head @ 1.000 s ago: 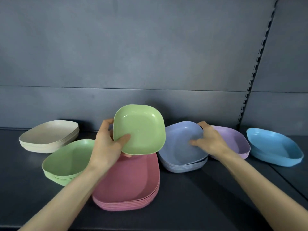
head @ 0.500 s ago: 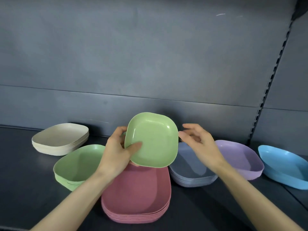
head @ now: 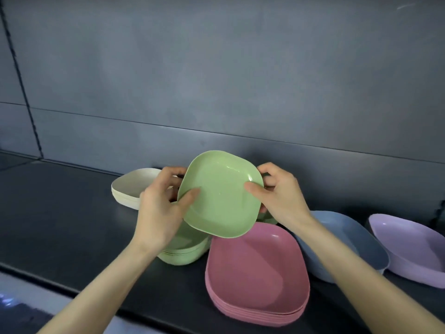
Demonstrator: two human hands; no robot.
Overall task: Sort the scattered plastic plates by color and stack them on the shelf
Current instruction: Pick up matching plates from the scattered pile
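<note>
Pinched at opposite rims by our left hand (head: 159, 213) and right hand (head: 280, 201), the green plate (head: 221, 196) hangs tilted just above the green stack (head: 185, 254); we judge stacking under way, next levelling and lowering it to nest.

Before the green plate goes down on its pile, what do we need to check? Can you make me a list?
1. Left hand and right hand both grip the square green plastic plate, on opposite edges: ok.
2. Stack of green plastic plates lies just below it, same colour: ok.
3. Top of that stack free: cannot tell, the plate and left hand hide it.
4. Plate level for nesting: not ok, it tilts towards the camera.
</note>
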